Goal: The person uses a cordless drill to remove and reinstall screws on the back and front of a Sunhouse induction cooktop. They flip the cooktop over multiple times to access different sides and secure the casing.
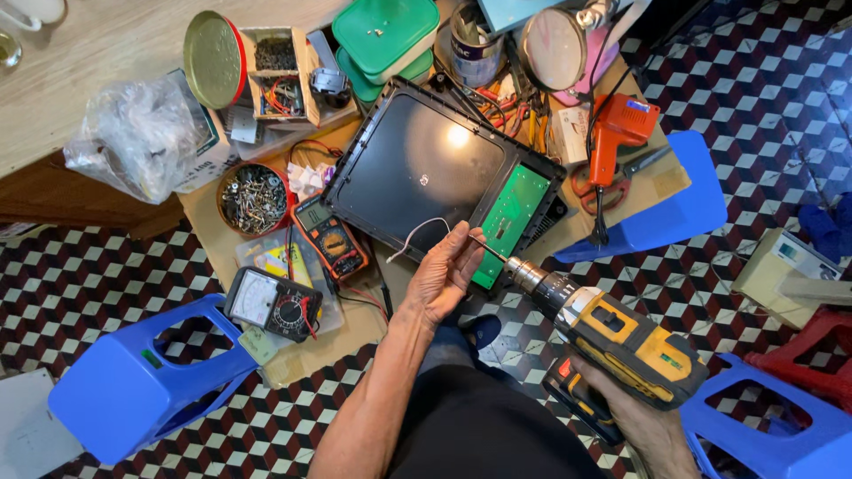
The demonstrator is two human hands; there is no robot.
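Drill (621, 341) (yellow and black, cordless) sits at 4 o'clock of the view, grip wrapped tight by right hand (643, 421), its bit (488, 247) aimed toward 10 o'clock. Left hand (446, 270) at centre pinches the bit tip with curled fingers, a thin white wire (415, 232) just beside. Black panel (417, 164) with green circuit board (508, 217) lies at 12 o'clock; multimeters (330, 238) at 9 o'clock, orange soldering gun (619, 129) at 2.

Orange soldering gun (621, 133) lies on the bench, far side, well off to the right. Bowl of loose screws (255, 199) sits far left, an analog meter (275, 306) nearer, blue plastic stool (133, 381) lower left. Green lidded boxes (386, 35) stacked top centre.
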